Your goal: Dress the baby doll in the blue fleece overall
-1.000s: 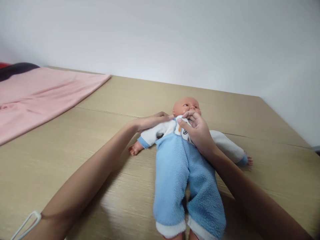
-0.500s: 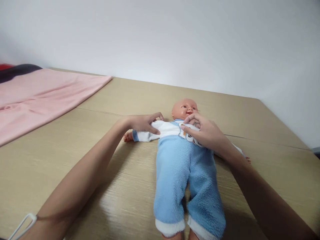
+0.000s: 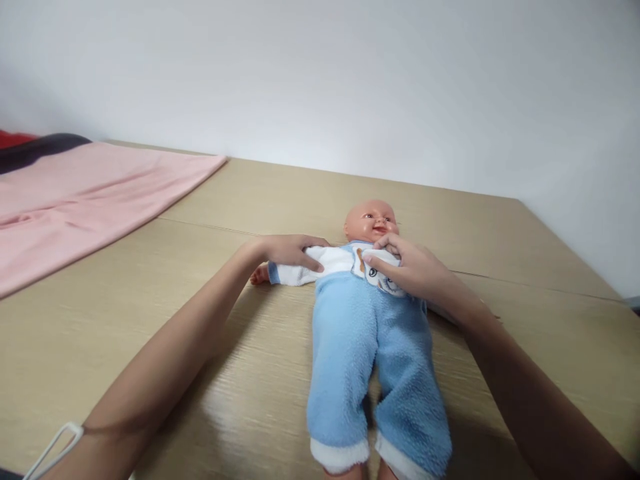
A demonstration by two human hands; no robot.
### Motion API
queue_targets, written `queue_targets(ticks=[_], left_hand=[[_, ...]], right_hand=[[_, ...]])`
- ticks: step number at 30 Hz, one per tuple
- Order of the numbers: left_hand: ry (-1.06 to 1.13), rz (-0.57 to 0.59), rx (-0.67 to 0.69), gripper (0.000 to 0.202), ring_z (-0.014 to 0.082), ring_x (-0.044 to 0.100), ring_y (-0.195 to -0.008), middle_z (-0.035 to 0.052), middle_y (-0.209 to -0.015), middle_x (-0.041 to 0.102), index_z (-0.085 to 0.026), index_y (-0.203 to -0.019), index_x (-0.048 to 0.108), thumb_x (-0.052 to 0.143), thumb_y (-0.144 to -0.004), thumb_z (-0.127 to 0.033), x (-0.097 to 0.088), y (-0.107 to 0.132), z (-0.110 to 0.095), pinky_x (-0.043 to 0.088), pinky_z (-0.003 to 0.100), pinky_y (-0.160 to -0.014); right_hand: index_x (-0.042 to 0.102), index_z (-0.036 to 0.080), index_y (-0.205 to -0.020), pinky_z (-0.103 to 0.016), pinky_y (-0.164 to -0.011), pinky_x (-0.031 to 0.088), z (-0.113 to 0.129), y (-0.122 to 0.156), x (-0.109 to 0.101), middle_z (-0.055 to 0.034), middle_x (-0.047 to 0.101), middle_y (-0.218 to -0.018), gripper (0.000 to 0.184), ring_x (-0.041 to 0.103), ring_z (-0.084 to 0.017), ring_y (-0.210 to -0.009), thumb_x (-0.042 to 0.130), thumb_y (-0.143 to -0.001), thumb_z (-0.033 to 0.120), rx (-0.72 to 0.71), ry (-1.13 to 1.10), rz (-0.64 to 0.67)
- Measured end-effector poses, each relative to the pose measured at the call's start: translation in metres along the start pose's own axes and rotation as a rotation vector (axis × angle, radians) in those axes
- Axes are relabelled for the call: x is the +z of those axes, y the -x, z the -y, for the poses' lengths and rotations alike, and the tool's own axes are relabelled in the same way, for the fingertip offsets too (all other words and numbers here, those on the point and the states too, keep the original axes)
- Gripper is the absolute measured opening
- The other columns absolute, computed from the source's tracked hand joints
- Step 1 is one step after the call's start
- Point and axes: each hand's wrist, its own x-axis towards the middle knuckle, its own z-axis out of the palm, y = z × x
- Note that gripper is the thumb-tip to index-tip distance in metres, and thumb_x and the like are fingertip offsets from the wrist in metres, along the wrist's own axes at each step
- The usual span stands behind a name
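A baby doll (image 3: pixel 371 220) lies face up on the wooden table, its feet toward me and its arms spread to the sides. It wears a white top (image 3: pixel 334 260) with an animal face on the chest and fuzzy blue trousers (image 3: pixel 345 347) with white cuffs. My left hand (image 3: pixel 297 251) wraps the doll's shoulder on the left, thumb on the front of the sleeve and fingers behind it. On the other side my right hand (image 3: pixel 413 263) is closed over the chest and shoulder, thumb and bent fingers near the collar; its other fingertips are hidden.
A pink cloth (image 3: pixel 100 200) is spread at the left of the table (image 3: pixel 240 400), with dark and red fabric (image 3: pixel 45 150) beyond it. A thin seam crosses the tabletop. Behind the table stands a pale wall (image 3: pixel 320 87). A white cord loop (image 3: pixel 57 447) hangs at my left wrist.
My left fingers have come down from a raised, bent pose onto the doll's shoulder. My right hand has shifted slightly right, uncovering more of the chest picture. The doll lies almost as before.
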Motion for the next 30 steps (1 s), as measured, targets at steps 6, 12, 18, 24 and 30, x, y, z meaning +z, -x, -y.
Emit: queue_targets(ticks=[6,12,18,24,30], left_hand=[[0.001,0.002,-0.011,0.080,0.0319,0.062,-0.154,0.0070,-0.171,0.065,-0.024,-0.165,0.058,0.076,-0.094,-0.059,0.001,0.000,-0.002,0.048,0.038,-0.128],[-0.009,-0.031,0.004,0.081,0.0318,0.065,-0.146,0.0079,-0.163,0.070,-0.025,-0.161,0.061,0.079,-0.092,-0.064,0.002,-0.002,0.002,0.050,0.039,-0.124],[-0.167,-0.149,-0.183,0.083,0.0367,0.065,-0.145,0.0101,-0.164,0.069,-0.029,-0.162,0.060,0.083,-0.089,-0.062,-0.003,0.009,-0.016,0.051,0.045,-0.121],[-0.415,-0.484,-0.096,0.052,0.0368,0.063,-0.143,0.0179,-0.157,0.066,-0.021,-0.157,0.058,0.063,-0.108,-0.038,0.023,0.024,-0.078,0.052,0.050,-0.119],[-0.479,-0.568,0.253,0.033,0.0377,0.060,-0.144,0.0174,-0.145,0.072,-0.016,-0.140,0.069,0.064,-0.115,-0.037,0.081,-0.035,-0.139,0.049,0.054,-0.125]], right_hand=[[0.073,0.026,-0.112,-0.038,-0.085,0.051,-0.006,-0.002,-0.009,-0.0073,0.084,-0.115,0.043,0.076,-0.032,-0.104,0.069,-0.100,0.067,0.076,-0.005,0.071],[0.069,0.026,-0.092,-0.039,-0.089,0.053,-0.042,0.016,-0.016,-0.0063,0.082,-0.104,0.068,0.073,-0.031,-0.100,0.045,-0.108,0.087,0.072,-0.096,0.143],[0.064,0.028,-0.091,-0.049,-0.088,0.055,-0.075,0.068,0.000,-0.0092,0.076,-0.092,0.055,0.070,-0.034,-0.090,0.041,-0.114,0.073,-0.072,-0.047,-0.137],[0.069,0.030,-0.115,-0.070,-0.118,0.047,-0.129,0.107,0.016,-0.0175,0.072,-0.138,0.029,0.065,-0.047,-0.136,0.062,-0.109,0.057,-0.221,0.178,-0.454],[0.057,0.029,-0.145,-0.066,-0.116,0.056,-0.174,0.114,0.009,-0.0176,0.070,-0.144,0.061,0.069,-0.045,-0.133,0.079,-0.099,0.063,-0.135,0.060,-0.432]])
